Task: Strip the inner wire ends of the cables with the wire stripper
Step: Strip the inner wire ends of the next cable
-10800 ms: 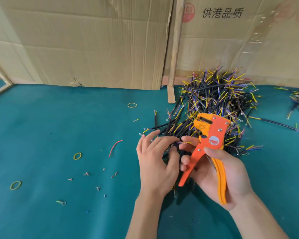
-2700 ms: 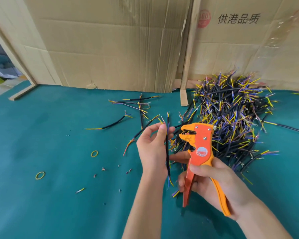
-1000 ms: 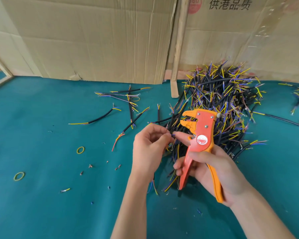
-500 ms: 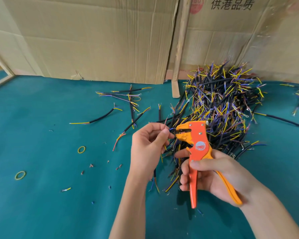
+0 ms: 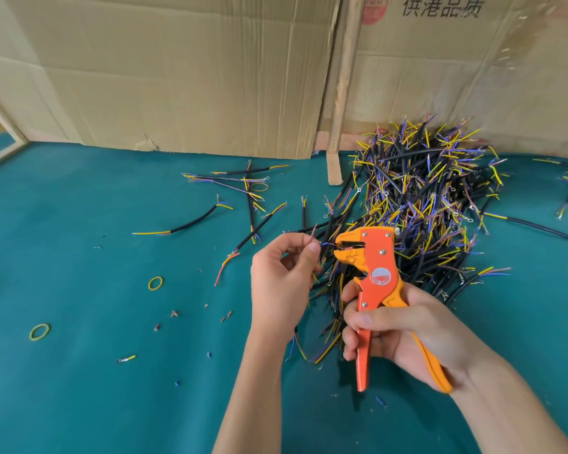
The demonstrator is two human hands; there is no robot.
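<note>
I am pinching a wire [image 5: 323, 244] in my left hand [image 5: 284, 280], feeding the wire stripper [image 5: 373, 273] (right hand [image 5: 404, 332] curling around handles).

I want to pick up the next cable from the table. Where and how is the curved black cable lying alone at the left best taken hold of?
Pinch the curved black cable at the middle of its black jacket, coming from above. It lies flat on the teal mat, apart from other cables, and its thin coloured inner wires fan out at both ends, so those ends stay free for stripping.
</note>
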